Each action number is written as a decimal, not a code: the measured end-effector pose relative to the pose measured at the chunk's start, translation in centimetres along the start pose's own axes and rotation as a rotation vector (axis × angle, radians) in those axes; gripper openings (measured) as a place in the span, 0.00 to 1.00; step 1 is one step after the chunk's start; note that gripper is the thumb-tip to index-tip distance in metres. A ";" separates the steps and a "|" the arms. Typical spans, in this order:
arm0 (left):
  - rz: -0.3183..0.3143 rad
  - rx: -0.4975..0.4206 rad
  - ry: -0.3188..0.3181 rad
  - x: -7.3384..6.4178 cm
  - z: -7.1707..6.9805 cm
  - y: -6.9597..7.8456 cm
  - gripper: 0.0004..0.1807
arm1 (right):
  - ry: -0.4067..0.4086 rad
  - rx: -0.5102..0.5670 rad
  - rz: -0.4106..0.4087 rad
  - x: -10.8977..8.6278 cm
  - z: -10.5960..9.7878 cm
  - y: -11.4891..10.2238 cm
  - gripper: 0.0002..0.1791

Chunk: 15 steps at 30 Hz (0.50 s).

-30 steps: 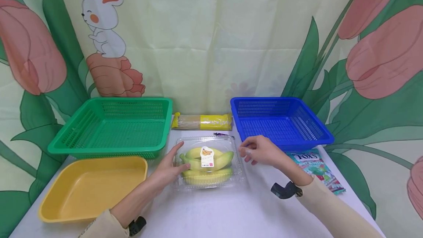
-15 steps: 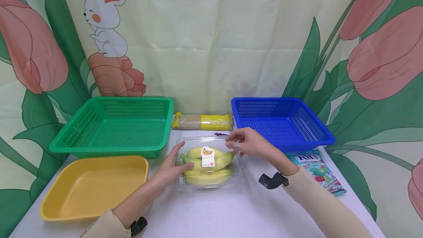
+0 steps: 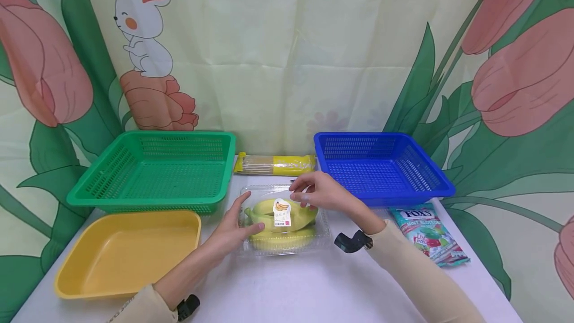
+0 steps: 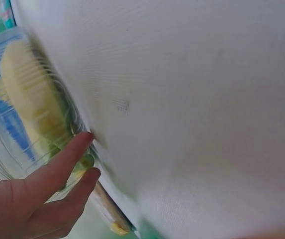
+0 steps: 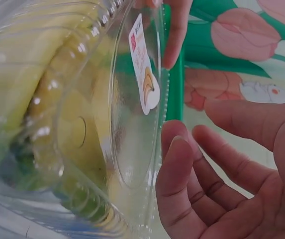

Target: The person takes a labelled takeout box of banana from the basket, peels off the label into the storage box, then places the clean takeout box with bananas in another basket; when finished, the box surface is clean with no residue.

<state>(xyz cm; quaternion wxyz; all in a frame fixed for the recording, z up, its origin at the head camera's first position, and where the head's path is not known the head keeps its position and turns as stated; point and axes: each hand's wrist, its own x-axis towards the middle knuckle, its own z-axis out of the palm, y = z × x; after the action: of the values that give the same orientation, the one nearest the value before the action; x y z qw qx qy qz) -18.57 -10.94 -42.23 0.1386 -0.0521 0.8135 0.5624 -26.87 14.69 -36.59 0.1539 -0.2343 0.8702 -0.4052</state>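
A clear plastic clamshell box (image 3: 287,246) of bananas (image 3: 282,237) lies at mid-table, with a white banana label (image 3: 282,216) on its lid. My left hand (image 3: 235,228) rests against its left side, fingers spread and fairly straight. In the left wrist view, the left fingertips lie along the box's side. Over the back right of the lid hovers my right hand (image 3: 320,192), its fingers loosely bent. The right wrist view shows nothing between thumb and fingers of the right hand (image 5: 222,194); they are close to the lid, and contact is unclear.
A green basket (image 3: 152,203) stands back left, with a yellow tub (image 3: 127,295) before it. A blue basket (image 3: 390,197) stands back right. A pack of noodles (image 3: 274,165) lies between the baskets, and a Fox's candy bag (image 3: 430,236) lies at right.
My right hand has moved left from beside the box to above its lid, uncovering more of the candy bag and covering most of a small dark item behind the box. My left hand stays put.
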 end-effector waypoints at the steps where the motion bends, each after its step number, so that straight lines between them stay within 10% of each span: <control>1: -0.001 0.000 -0.001 0.0 0.0 0.0 0.50 | 0.000 -0.003 -0.005 0.1 0.1 0.0 0.13; 15: 0.000 -0.003 -0.010 -0.1 -0.1 0.1 0.50 | -0.010 -0.068 -0.022 2.3 0.7 -1.1 0.09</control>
<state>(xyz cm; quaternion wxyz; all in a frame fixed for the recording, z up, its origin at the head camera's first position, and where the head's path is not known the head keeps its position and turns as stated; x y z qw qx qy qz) -18.54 -10.98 -42.09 0.1424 -0.0496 0.8119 0.5640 -28.16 12.39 -36.34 0.1459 -0.2508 0.8801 -0.3759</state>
